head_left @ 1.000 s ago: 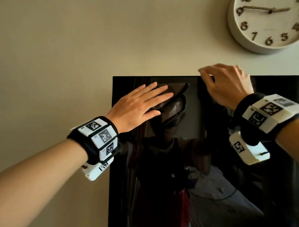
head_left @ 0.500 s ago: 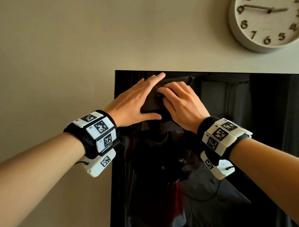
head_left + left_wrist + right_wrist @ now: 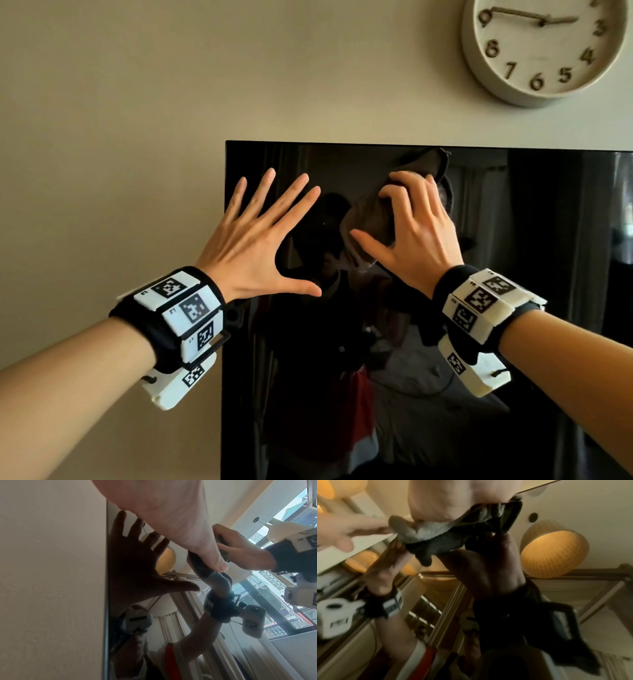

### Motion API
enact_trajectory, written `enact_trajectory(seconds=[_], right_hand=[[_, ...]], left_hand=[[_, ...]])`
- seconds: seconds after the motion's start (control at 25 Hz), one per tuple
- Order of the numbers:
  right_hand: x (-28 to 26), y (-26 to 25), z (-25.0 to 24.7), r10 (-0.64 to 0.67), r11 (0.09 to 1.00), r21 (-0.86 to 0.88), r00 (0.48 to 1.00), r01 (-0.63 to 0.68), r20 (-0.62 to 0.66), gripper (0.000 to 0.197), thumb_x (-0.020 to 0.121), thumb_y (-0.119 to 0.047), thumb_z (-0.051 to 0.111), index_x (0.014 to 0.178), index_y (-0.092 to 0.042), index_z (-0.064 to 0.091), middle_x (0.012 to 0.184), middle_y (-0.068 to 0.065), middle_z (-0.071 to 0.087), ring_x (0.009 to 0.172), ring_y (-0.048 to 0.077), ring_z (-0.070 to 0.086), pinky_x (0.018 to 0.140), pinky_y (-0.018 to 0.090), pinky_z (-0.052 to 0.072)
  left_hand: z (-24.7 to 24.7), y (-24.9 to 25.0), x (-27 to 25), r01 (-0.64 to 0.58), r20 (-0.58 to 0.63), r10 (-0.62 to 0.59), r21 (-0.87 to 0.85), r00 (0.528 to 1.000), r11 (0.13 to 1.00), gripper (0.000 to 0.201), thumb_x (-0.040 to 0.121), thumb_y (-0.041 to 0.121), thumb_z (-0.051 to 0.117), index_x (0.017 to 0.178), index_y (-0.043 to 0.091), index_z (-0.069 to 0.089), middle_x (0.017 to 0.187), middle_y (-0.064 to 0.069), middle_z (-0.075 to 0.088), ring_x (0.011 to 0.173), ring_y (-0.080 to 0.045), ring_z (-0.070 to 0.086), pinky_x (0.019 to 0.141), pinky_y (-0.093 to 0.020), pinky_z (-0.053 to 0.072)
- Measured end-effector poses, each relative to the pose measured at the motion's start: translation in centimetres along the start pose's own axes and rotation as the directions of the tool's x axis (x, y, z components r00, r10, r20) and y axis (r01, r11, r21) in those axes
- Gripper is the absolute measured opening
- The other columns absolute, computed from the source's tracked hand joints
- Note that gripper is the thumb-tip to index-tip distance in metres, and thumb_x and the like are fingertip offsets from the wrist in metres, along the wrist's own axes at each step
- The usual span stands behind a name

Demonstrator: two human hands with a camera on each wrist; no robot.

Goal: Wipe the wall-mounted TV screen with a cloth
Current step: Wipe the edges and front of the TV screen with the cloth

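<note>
The black TV screen hangs on the wall, its top-left corner in the head view. My right hand grips a bunched dark grey cloth and holds it against the glass near the top edge, fingers bent over it and thumb stretched out. The right wrist view shows the cloth crumpled under the palm, mirrored in the screen. My left hand is spread wide with straight fingers just left of the cloth, by the screen's left edge, holding nothing. I cannot tell whether its fingertips touch the glass.
A round pale wall clock hangs above the TV to the right. Bare beige wall lies left of and above the screen. The glass reflects the room, lamps and a person.
The left hand pressed the cloth flat, then both hands met on it. Now the left hand has let go and spread out, and the right hand holds the cloth further right.
</note>
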State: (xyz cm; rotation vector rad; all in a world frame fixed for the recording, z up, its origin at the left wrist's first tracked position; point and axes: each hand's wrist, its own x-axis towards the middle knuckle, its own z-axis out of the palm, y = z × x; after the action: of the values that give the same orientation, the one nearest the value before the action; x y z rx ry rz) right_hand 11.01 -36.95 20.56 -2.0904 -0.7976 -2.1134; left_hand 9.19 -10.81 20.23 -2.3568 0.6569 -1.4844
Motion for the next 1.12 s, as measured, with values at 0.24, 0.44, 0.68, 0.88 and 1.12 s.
enact_trajectory(seconds=[0.24,0.44,0.68,0.88,1.12], right_hand=[[-2.0,1.3,-0.7,0.136,0.988,-0.084,0.986,-0.128,0.095,0.066,0.085,-0.049,0.052,0.135,-0.005,0.050,0.152,0.024,0.033,0.142,0.043,0.028,0.118,0.055,0.022],[-3.8,0.8,0.2,0.008,0.986,-0.166,0.983,0.023,0.185,0.072,0.090,-0.057,0.049,0.147,-0.014,0.038,0.156,0.023,0.025,0.144,0.043,0.023,0.117,0.058,0.021],[-4.9,0.6,0.3,-0.051,0.987,-0.138,0.981,0.077,0.188,0.072,0.089,-0.056,0.051,0.148,-0.016,0.041,0.158,0.019,0.025,0.146,0.039,0.021,0.117,0.059,0.019],[-5.0,3.0,-0.6,0.104,0.985,-0.149,0.988,-0.086,0.117,0.074,0.091,-0.056,0.048,0.148,-0.009,0.039,0.157,0.021,0.025,0.146,0.039,0.022,0.117,0.058,0.021],[-5.5,5.6,-1.9,0.026,0.983,-0.184,0.985,0.005,0.169,0.074,0.091,-0.063,0.044,0.151,-0.021,0.035,0.159,0.017,0.022,0.146,0.040,0.020,0.118,0.056,0.019]], left_hand=[[1.1,0.7,-0.3,0.029,0.031,-0.030,0.048,0.999,0.998,0.141,0.050,0.105,0.039,0.159,0.030,-0.012,0.168,0.003,-0.018,0.153,-0.035,-0.018,0.121,-0.066,-0.001],[1.4,1.1,-0.1,0.059,0.035,-0.060,0.032,0.998,0.998,0.147,0.046,0.104,0.045,0.159,0.029,-0.013,0.168,0.002,-0.020,0.153,-0.035,-0.021,0.120,-0.067,-0.004],[1.1,2.3,0.1,0.071,0.049,-0.073,0.034,0.996,0.997,0.147,0.045,0.103,0.046,0.160,0.030,-0.010,0.168,0.002,-0.018,0.154,-0.031,-0.018,0.118,-0.068,-0.006],[0.8,3.0,0.2,0.090,0.068,-0.093,0.048,0.993,0.995,0.148,0.043,0.102,0.048,0.160,0.030,-0.009,0.168,0.002,-0.017,0.154,-0.032,-0.018,0.117,-0.072,-0.004],[1.0,6.0,0.4,0.119,0.088,-0.123,0.052,0.989,0.992,0.154,0.043,0.102,0.049,0.159,0.024,-0.013,0.168,0.003,-0.020,0.153,-0.032,-0.021,0.115,-0.074,-0.006]])
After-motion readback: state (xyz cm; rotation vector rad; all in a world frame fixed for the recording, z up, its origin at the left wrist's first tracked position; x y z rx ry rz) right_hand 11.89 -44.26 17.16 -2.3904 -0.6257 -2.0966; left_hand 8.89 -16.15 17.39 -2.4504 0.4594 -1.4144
